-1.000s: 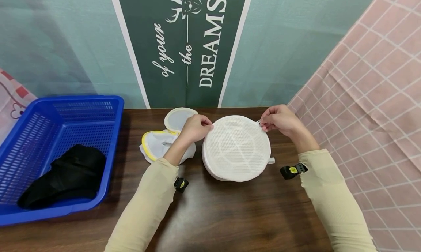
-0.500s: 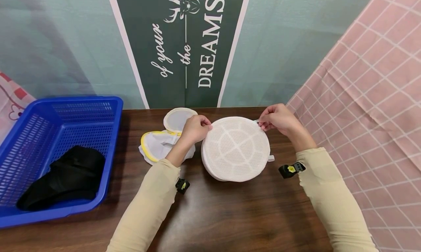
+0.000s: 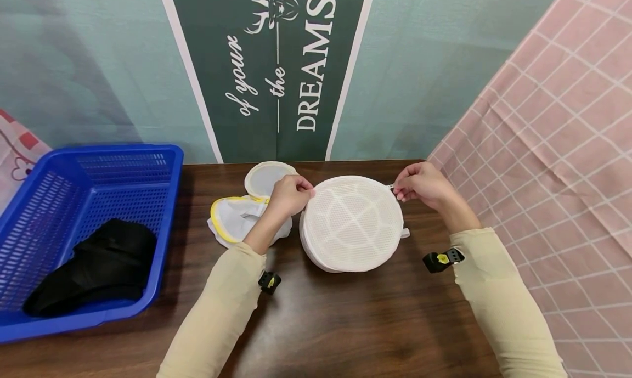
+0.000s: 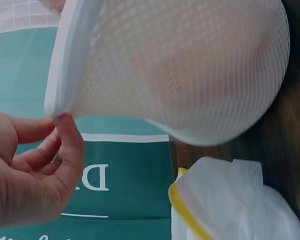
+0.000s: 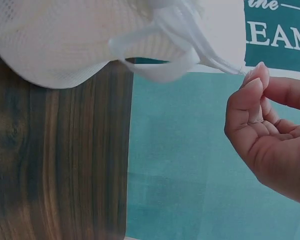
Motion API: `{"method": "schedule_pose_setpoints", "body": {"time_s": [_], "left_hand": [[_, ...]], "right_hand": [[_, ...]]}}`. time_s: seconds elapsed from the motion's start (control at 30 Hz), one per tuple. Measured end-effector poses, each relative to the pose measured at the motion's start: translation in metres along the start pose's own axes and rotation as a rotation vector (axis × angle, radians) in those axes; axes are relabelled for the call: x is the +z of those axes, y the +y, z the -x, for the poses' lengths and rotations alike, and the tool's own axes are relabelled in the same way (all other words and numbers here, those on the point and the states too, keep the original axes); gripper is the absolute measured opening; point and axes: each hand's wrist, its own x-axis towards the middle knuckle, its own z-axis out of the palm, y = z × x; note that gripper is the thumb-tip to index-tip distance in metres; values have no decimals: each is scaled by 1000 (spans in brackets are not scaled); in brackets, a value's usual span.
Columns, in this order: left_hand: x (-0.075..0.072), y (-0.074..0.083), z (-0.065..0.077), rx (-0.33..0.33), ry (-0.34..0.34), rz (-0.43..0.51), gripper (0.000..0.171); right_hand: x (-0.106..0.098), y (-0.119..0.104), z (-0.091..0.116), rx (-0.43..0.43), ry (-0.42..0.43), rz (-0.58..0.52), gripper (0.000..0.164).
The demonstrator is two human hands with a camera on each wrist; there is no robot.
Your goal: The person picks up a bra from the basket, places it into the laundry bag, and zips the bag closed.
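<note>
A round white mesh laundry bag (image 3: 353,224) stands on the table, its flat top facing up and its mesh side bulging in the left wrist view. My left hand (image 3: 290,194) pinches the left end of its upper rim between thumb and fingertip, as the left wrist view shows. Across from it, my right hand (image 3: 423,186) pinches a small zipper pull (image 3: 390,186) at the upper right rim. The right wrist view shows the fingertips at the end of the zipper edge, and a white fabric loop (image 5: 165,75) on the bag's side nearby.
Beyond my left wrist lies a smaller white mesh bag with yellow trim (image 3: 232,216), its round end (image 3: 266,179) flipped back. A blue plastic basket (image 3: 170,230) at the left holds a black cloth item (image 3: 99,263). Fabric-covered walls (image 3: 419,65) border the brown table (image 3: 345,323).
My right hand dips slightly, then shifts a little to the right, out from the rim. My left hand keeps its pinch on the rim; the bag stays nearly in place.
</note>
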Motion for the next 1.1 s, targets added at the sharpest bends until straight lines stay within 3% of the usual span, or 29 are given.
{"method": "schedule_pose_setpoints", "body": {"time_s": [0.27,0.47,0.63,0.83,1.1], "left_hand": [[-1,1,-2,32,-57,15,16],[-2,3,-5,87,-46,-38,19],[-1,4,-6,99,-43,-69,16],[-1,6,-4,41,-56,-13,11],[3,5,-4,-52,-13,60,10]], "right_hand": [[1,-13,1,-83,-2,-7,11],[6,-23,1,-92,1,38,14],[10,-25,-2,-103,55,112,13],[12,-24,-5,-105,98,146,12],[12,-21,-2,-47,69,115,15]]}}
